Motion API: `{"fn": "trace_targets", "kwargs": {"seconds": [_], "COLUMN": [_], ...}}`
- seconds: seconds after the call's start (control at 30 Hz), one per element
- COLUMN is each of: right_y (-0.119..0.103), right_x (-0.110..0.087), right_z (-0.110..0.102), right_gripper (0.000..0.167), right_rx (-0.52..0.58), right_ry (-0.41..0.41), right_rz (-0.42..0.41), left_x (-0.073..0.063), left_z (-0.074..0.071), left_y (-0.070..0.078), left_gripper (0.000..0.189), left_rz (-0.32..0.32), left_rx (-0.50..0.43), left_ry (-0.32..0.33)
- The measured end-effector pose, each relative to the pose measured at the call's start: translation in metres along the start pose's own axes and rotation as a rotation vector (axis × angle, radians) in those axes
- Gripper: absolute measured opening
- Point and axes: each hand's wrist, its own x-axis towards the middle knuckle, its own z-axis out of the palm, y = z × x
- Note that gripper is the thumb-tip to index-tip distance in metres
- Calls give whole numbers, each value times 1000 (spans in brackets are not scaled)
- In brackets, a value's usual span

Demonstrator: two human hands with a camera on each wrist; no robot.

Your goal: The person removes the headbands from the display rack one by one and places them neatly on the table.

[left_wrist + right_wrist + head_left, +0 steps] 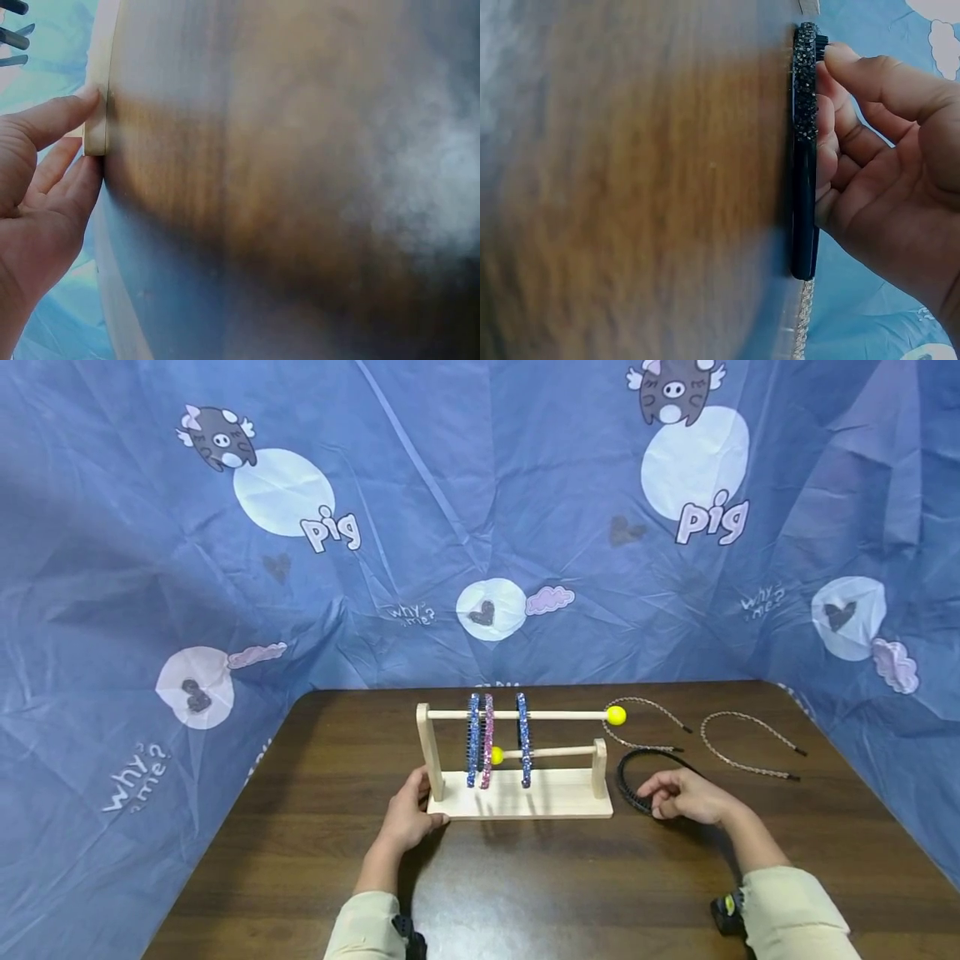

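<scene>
Brown wooden table (555,877) spreads near; my left hand (408,814) grips a pale wooden rack (517,808), right hand (690,795) pinches a sparkly black headband (805,105).

A dark brown wood-grain table (525,877) carries a pale wooden two-bar stand (517,808) centrally, an arched black toothed headband (627,781) just right of it, and two slim tan braided headbands (703,732) far right.

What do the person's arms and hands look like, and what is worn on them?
The left hand and right hand wear no gloves. The left sleeve and right sleeve are pale cream. Black devices sit by the cuffs; the right one shows a yellow-green mark.
</scene>
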Motion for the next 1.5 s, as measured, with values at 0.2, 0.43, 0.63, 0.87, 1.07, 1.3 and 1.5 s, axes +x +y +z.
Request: {"fn": "trace_targets", "kwargs": {"seconds": [0.2,0.43,0.63,0.87,1.07,1.3,1.5], "right_y": [-12,-35,-53,-76,-84,-113,-132], "right_x": [-9,-16,-13,-7,-1,7,16], "right_z": [5,19,41,66,83,105,118], "right_gripper": [34,35,38,38,39,42,45], "right_rx": [-8,-55,-56,-45,8,104,208], "right_ry": [50,113,214,325,375,442,453], "right_rz": [4,-25,-115,-192,-211,-285,-305], "left_x": [-1,1,2,3,1,1,1], "left_z": [2,1,-1,-2,1,2,0], "left_y": [-2,-1,-1,-2,-3,-4,-3], "left_gripper": [77,75,75,75,75,75,77], "left_rz": [-9,-18,-16,-9,-16,-9,-19], "left_rx": [-16,-1,-6,-1,6,2,-1], "left_ry": [2,6,0,0,-2,-7,-4]}}
